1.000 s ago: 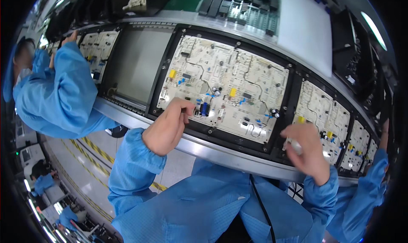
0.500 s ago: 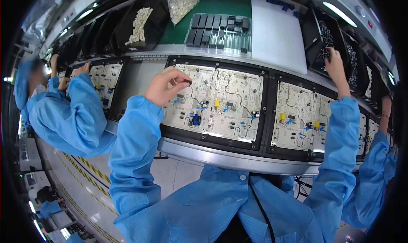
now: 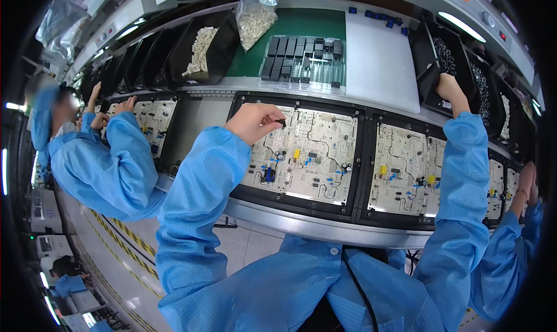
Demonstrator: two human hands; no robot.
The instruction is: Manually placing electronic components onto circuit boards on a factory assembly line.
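My left hand (image 3: 255, 123) is closed in a pinch on a small black part (image 3: 282, 123). It hovers over the upper left of a pale circuit board (image 3: 324, 158) in a black frame, covering part of the panel. The board carries yellow, blue and black components. Off to the right, my right hand (image 3: 451, 90) reaches to the near end of a black bin (image 3: 426, 88) that holds many small dark parts (image 3: 444, 54). Its fingers bend down out of sight, so what they hold is hidden.
A second framed board (image 3: 400, 163) sits to the right. Behind are a clear tray of black blocks (image 3: 301, 59), a bag of cream pieces (image 3: 255, 24), a white sheet (image 3: 380, 65) and further bins (image 3: 203, 53). Co-workers' blue sleeves (image 3: 116, 163) flank me on both sides.
My left hand has moved right across the board with the small black part still pinched. My right hand has shifted toward the bin's near end, its fingers now hidden. The view has shifted slightly.
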